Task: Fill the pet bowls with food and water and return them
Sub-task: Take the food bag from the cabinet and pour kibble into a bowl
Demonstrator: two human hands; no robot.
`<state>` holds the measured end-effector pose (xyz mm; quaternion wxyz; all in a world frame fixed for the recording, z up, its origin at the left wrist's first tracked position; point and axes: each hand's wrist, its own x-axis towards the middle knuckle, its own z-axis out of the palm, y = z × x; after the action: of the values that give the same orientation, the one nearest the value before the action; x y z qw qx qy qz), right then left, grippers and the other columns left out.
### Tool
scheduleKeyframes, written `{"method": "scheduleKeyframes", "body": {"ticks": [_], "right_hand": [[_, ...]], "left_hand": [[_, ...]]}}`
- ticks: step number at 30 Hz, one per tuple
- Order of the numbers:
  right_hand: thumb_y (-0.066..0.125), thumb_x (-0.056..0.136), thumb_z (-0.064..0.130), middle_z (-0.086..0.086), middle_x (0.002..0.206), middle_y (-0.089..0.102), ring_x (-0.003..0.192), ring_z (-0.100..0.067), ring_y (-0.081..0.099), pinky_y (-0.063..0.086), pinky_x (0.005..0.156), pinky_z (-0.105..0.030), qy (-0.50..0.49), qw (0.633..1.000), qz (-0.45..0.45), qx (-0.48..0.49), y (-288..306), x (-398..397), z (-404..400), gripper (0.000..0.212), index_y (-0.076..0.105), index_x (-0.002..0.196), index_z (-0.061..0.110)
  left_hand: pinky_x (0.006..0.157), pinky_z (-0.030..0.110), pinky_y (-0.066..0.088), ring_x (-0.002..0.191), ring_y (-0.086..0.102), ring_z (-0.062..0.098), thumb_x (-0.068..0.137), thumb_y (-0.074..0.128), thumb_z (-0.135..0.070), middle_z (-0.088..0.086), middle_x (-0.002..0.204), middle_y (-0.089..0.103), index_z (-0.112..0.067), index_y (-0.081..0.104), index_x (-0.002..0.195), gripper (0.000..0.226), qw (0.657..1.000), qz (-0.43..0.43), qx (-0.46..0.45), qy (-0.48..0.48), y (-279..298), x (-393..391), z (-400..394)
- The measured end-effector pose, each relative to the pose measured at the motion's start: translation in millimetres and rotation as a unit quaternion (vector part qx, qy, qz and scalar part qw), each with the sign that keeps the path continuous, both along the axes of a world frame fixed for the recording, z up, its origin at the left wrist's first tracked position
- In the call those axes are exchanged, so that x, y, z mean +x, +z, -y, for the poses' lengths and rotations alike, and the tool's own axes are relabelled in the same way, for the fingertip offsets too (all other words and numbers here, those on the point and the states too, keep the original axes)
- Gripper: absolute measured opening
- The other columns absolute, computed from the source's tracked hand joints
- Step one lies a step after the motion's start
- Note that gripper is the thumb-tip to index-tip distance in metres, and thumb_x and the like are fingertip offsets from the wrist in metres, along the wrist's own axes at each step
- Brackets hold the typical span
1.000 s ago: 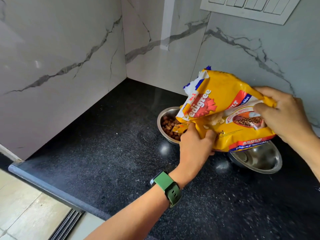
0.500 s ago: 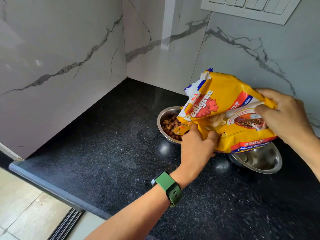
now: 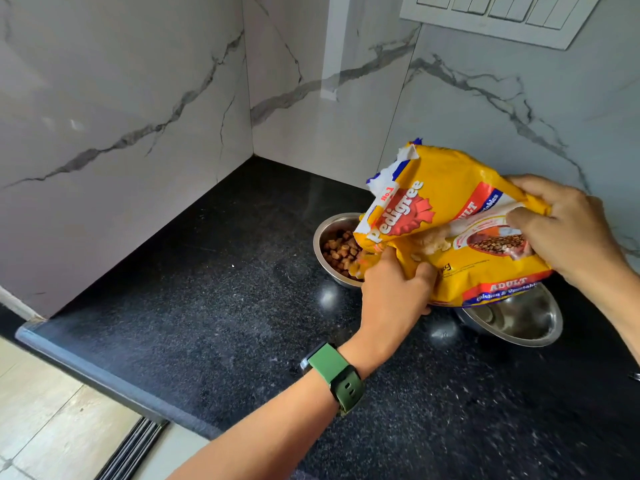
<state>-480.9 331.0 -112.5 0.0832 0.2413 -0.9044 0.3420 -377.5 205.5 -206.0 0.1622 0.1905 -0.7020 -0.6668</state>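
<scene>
A yellow pet food bag point(image 3: 450, 216) lies tilted on its side above two steel bowls. My left hand point(image 3: 391, 292), with a green watch on the wrist, grips the bag's lower edge near its torn mouth. My right hand point(image 3: 568, 233) grips the bag's bottom end at the right. The left bowl point(image 3: 329, 233) holds brown kibble point(image 3: 341, 252) and sits under the bag's mouth. The right bowl point(image 3: 519, 323) looks empty; the bag covers its far half.
Both bowls stand on a black speckled counter point(image 3: 225, 306) in a corner of white marble walls point(image 3: 121, 116). A switch panel point(image 3: 498, 15) is on the wall at top right. The counter's front edge point(image 3: 104, 375) runs along the lower left above a tiled floor.
The bag's mouth end has lifted slightly over the last second. Both hands keep their hold and the bowls have not moved.
</scene>
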Motion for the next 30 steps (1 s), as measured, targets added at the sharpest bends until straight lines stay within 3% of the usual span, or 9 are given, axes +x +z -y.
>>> {"method": "scheduleKeyframes", "body": {"ticks": [2,7,9,11,14,19,21,25,30], "right_hand": [[0.052,0.080,0.002,0.006,0.070,0.064,0.055,-0.020,0.060,0.043,0.045,-0.010,-0.005,1.000,0.011,-0.008,-0.7,2.6,-1.5,0.044,0.064,0.104,0.037],[0.053,0.077,0.007,0.018,0.061,0.066,0.060,-0.019,0.063,0.046,0.049,-0.010,-0.014,0.999,-0.007,-0.032,3.0,6.8,-2.4,0.049,0.059,0.096,0.051],[0.053,0.080,0.004,0.017,0.065,0.067,0.057,-0.007,0.063,0.044,0.049,-0.005,-0.011,0.998,-0.021,-0.053,4.1,8.5,-2.6,0.058,0.052,0.106,0.055],[0.052,0.079,0.007,0.017,0.067,0.068,0.051,0.002,0.061,0.043,0.048,-0.004,0.002,0.998,-0.027,-0.048,2.5,10.2,-0.9,0.054,0.049,0.112,0.050],[0.048,0.071,0.018,-0.003,0.077,0.069,0.048,-0.009,0.058,0.044,0.052,-0.013,0.004,1.000,0.005,-0.003,-6.2,7.9,1.3,0.047,0.053,0.111,0.042],[0.048,0.070,0.018,0.000,0.080,0.069,0.068,-0.025,0.067,0.050,0.064,-0.028,0.001,1.000,0.009,-0.011,-8.2,6.9,-0.1,0.047,0.056,0.111,0.040],[0.051,0.077,0.011,0.007,0.078,0.067,0.064,-0.023,0.067,0.050,0.052,-0.024,0.008,1.000,-0.006,-0.016,-5.3,7.8,-0.2,0.044,0.059,0.108,0.042],[0.050,0.083,-0.001,0.011,0.076,0.063,0.049,0.004,0.060,0.043,0.043,-0.005,0.021,0.998,-0.013,-0.059,0.8,9.9,-1.6,0.044,0.059,0.104,0.037],[0.052,0.077,0.012,0.000,0.084,0.066,0.070,-0.023,0.066,0.047,0.057,-0.013,0.018,1.000,-0.003,-0.016,-15.2,-0.6,-4.6,0.042,0.062,0.114,0.030]], "left_hand": [[0.068,0.048,0.059,0.069,0.071,0.033,0.071,0.048,-0.038,0.002,0.082,0.065,-0.021,0.046,0.097,0.031,1.000,-0.005,0.005,0.005,0.4,-0.8,-0.2],[0.073,0.050,0.058,0.083,0.069,0.035,0.069,0.050,-0.043,0.011,0.097,0.068,-0.023,0.048,0.098,0.035,1.000,-0.014,-0.003,0.014,-0.3,-2.5,0.3],[0.073,0.050,0.057,0.084,0.068,0.036,0.066,0.048,-0.048,0.011,0.098,0.068,-0.021,0.050,0.100,0.044,0.999,-0.020,-0.018,0.021,-1.0,-1.4,0.9],[0.072,0.050,0.057,0.081,0.068,0.038,0.066,0.047,-0.049,0.012,0.096,0.068,-0.021,0.050,0.102,0.046,0.999,-0.023,-0.031,0.031,-2.8,-2.3,3.4],[0.069,0.050,0.058,0.076,0.070,0.036,0.070,0.048,-0.040,0.011,0.093,0.068,-0.019,0.049,0.100,0.037,1.000,0.000,-0.007,0.021,-6.7,0.6,3.9],[0.069,0.050,0.059,0.076,0.070,0.034,0.071,0.048,-0.039,0.012,0.096,0.069,-0.022,0.047,0.096,0.031,1.000,0.000,-0.002,0.017,-6.4,3.7,2.0],[0.071,0.051,0.058,0.081,0.069,0.033,0.069,0.049,-0.042,0.011,0.096,0.069,-0.023,0.049,0.096,0.033,1.000,-0.003,-0.006,0.019,-5.0,2.7,2.8],[0.070,0.049,0.058,0.078,0.069,0.033,0.070,0.049,-0.043,0.007,0.091,0.069,-0.024,0.050,0.094,0.031,0.999,-0.017,-0.033,0.028,-3.6,2.9,0.5],[0.068,0.049,0.058,0.072,0.070,0.034,0.070,0.050,-0.043,0.009,0.090,0.069,-0.021,0.050,0.095,0.033,0.999,0.006,-0.032,0.019,-11.3,1.5,-0.7]]}}
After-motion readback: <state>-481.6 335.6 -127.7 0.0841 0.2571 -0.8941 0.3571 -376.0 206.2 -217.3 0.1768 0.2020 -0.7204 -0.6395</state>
